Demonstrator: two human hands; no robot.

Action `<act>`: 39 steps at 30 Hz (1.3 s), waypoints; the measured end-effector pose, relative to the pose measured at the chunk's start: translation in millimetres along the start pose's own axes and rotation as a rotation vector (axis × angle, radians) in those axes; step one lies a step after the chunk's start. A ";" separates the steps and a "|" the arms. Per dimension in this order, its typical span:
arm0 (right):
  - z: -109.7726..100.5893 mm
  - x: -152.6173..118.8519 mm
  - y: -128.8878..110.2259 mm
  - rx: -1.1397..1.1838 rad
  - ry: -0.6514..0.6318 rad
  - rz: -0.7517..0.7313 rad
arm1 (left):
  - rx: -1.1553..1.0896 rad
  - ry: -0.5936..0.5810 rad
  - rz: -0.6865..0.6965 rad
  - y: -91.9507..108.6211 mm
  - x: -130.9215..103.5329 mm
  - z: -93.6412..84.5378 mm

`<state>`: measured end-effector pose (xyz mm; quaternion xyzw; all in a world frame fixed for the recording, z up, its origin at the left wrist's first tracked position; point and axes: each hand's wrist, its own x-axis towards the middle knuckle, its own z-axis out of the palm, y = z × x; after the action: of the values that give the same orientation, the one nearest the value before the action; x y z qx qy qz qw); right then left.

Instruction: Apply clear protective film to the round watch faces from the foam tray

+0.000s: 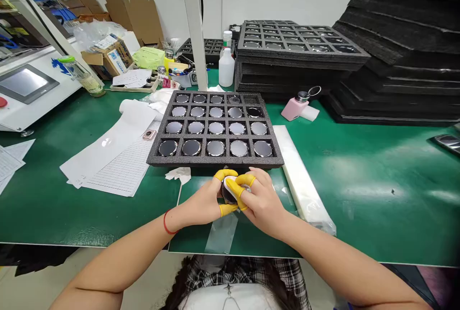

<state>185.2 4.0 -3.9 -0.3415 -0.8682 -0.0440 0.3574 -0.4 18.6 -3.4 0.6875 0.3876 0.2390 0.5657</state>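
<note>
My left hand (204, 200), with yellow finger cots on thumb and finger, is closed around a round, dark-faced watch case (229, 196) at the table's front. My right hand (260, 200), also in yellow finger cots, pinches a small white wipe (227, 181) against the face of that watch case. Fingers cover much of both. Just beyond my hands lies a black foam tray (215, 160), whose square pockets hold several round watch cases (216, 148) with shiny faces. One pocket at its back right corner holds no watch case.
Lined papers (120, 173) and a small rose-gold square watch (149, 134) lie left. A stack of clear plastic sleeves (300, 176) lies right of the tray. Behind stand a pink pump bottle (294, 109), a white bottle (226, 68), a post (194, 27) and stacked foam trays (294, 68).
</note>
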 end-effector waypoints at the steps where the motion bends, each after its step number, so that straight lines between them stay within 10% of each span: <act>1: -0.5 -0.9 -2.3 0.007 -0.019 -0.020 | -0.032 0.010 -0.008 -0.9 0.3 -0.8; 21: 1.8 -0.3 5.0 0.109 -0.079 -0.046 | -0.023 0.007 -0.056 0.1 2.4 -0.6; 39: -8.2 10.7 37.5 0.060 0.144 -0.014 | -0.228 0.099 -0.062 16.0 0.3 -11.7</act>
<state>208.0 36.1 2.9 -0.3206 -0.8434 -0.0452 0.4288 -5.1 24.8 14.9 0.5938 0.4064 0.2979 0.6273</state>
